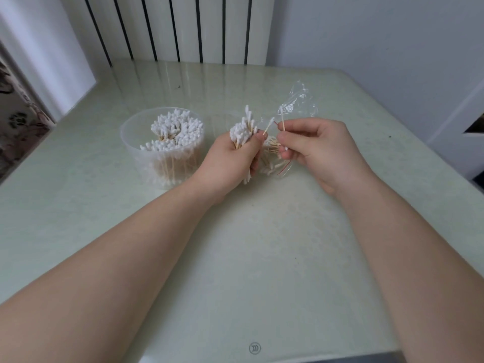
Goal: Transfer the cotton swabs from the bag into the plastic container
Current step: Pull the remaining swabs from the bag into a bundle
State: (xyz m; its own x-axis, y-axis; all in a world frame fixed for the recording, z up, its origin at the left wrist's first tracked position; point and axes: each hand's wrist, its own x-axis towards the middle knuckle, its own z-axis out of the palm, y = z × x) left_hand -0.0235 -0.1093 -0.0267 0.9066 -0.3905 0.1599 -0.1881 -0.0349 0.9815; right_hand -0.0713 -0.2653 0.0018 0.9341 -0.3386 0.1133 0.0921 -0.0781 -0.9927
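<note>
Cotton swabs, bundled, were gripped in my left hand at frame centre; my right hand pinched one swab just beside the bag.

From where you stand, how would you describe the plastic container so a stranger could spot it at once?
Look at the pale green table, then left of the left hand, which grips a loose bundle of swabs. The plastic container stands there: a round, see-through tub packed with upright cotton swabs, unlike the crumpled bag by the right hand.
</note>
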